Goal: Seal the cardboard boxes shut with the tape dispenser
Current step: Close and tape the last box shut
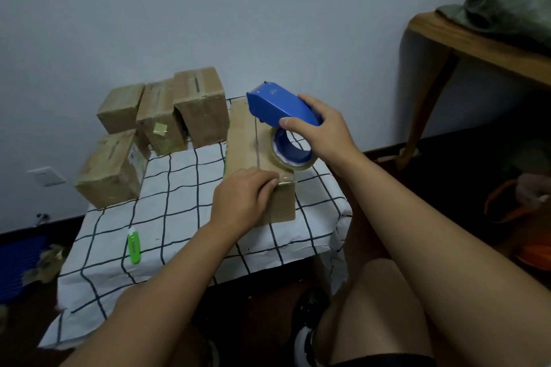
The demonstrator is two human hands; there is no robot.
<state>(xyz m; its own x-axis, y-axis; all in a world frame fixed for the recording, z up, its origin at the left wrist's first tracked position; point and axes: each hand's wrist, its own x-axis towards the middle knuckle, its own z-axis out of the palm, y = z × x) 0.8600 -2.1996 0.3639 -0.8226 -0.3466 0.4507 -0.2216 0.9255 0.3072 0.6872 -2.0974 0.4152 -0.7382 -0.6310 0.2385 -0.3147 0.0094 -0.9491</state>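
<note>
Checked cloth (185, 194) covers table; grey wall (208, 9) behind.

From my remote view, both forearms are bare all the way to the frame's edge, with no sleeves, watch, bracelets or rings showing on the left hand (241, 202) or the right hand (323, 131). The nails I can make out are short and unpainted. Lower down I see bare knees and thighs, and a strip of dark fabric at the bottom edge that looks like shorts (384, 360). Between the legs sits a dark shoe (310, 310) with a white part below it; its details are too dim to tell.
</note>
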